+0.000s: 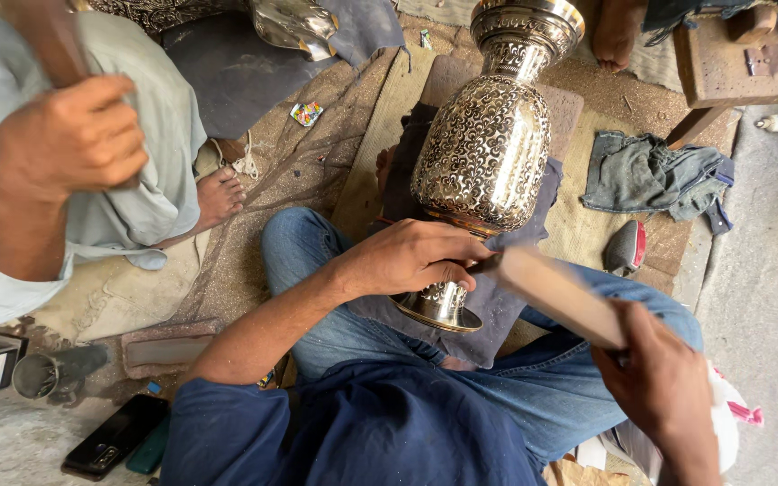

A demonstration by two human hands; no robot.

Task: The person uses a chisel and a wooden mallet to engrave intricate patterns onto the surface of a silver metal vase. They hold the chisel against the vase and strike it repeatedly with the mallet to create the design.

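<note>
Right hand: the right hand (664, 382), nearest the camera at the lower right, is closed round the near end of a flat wooden mallet (556, 292), whose far end is blurred and sits by the left hand.
Left hand: the left hand (411, 256) is curled shut just above the foot of the vase, fingers pinched together; a thin tool may be in them, but I cannot tell.
Vase: the engraved metal vase (488, 148) lies tilted across the lap on a dark cloth (497, 301), foot toward the body, mouth pointing away.
Doing it well: judging from the pose, the blows should be light and square, with the left hand braced on the metal so that the point does not skid over the fine pattern, and the cloth kept bunched under the belly to stop rolling.
Hard to make out: the spot where the mallet meets the left hand is smeared by motion, and the contact point on the vase is covered by the fingers.
Cut off: the right wrist leaves the picture at the bottom edge.
Farther off: another person's hand (69, 135) at the upper left grips a wooden handle; what it strikes is out of view. A grey rag (650, 175) lies on the mat beyond the vase.
</note>
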